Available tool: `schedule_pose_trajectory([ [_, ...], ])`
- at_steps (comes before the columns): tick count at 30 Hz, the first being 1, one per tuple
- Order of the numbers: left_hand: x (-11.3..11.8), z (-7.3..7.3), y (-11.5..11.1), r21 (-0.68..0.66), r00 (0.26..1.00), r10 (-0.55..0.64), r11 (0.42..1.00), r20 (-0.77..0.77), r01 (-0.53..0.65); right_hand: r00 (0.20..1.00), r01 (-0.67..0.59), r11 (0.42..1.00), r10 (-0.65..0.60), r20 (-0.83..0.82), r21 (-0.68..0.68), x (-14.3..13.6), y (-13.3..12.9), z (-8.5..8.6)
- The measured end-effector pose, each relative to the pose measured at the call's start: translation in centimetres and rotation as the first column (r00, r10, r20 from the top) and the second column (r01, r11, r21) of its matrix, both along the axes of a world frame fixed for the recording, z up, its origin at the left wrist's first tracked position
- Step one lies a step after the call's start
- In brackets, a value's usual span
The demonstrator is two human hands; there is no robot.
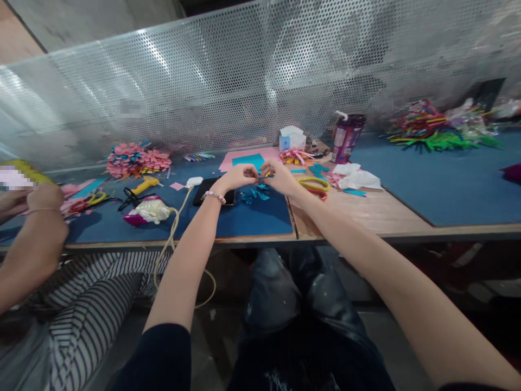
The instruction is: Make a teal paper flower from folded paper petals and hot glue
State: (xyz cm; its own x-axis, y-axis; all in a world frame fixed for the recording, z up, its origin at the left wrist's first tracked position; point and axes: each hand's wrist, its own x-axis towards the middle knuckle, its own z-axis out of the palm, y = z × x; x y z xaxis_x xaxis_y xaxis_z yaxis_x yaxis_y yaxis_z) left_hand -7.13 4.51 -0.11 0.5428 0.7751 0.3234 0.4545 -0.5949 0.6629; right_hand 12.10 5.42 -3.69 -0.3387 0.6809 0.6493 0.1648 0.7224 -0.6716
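Observation:
In front of me, my left hand (239, 177) and my right hand (280, 178) meet fingertip to fingertip over the table. Both are closed in a pinch on a fringed blue paper piece (256, 194), whose cut strips hang below the fingers. Exactly what lies between the fingertips is too small to make out. Behind the hands lie a blue paper sheet (248, 161) and pink paper (228, 162). A black phone (202, 191) rests beside my left wrist. Close to my right wrist are yellow-handled scissors (318, 183).
Left of the phone lie a white charger (194, 182) with its cable, a yellow glue gun (145, 185) and pink paper flowers (129, 159). Rightward stand a tissue pack (292, 139) and a purple drink cup (348, 139). A co-worker's hands (40, 201) are at far left.

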Motion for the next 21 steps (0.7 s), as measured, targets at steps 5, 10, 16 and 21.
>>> schedule_pose_trajectory([
  [5,0.08,0.22,-0.22,0.010,1.000,0.004,1.000,-0.002,-0.004,1.000,-0.002,1.000,0.002,-0.020,-0.017,-0.04,0.23,-0.19],
  [10,0.26,0.44,-0.58,0.014,1.000,0.005,1.000,-0.007,-0.005,1.000,-0.004,1.000,0.004,-0.027,-0.027,-0.03,0.32,-0.36],
  [16,0.24,0.58,-0.67,0.019,1.000,-0.001,1.000,-0.002,0.002,1.000,-0.013,0.999,0.011,-0.029,-0.043,-0.08,0.21,-0.25],
  [21,0.11,0.53,-0.44,0.035,1.000,0.013,0.999,-0.013,-0.013,0.999,-0.010,0.999,0.009,-0.035,-0.051,-0.19,0.44,-0.52],
])
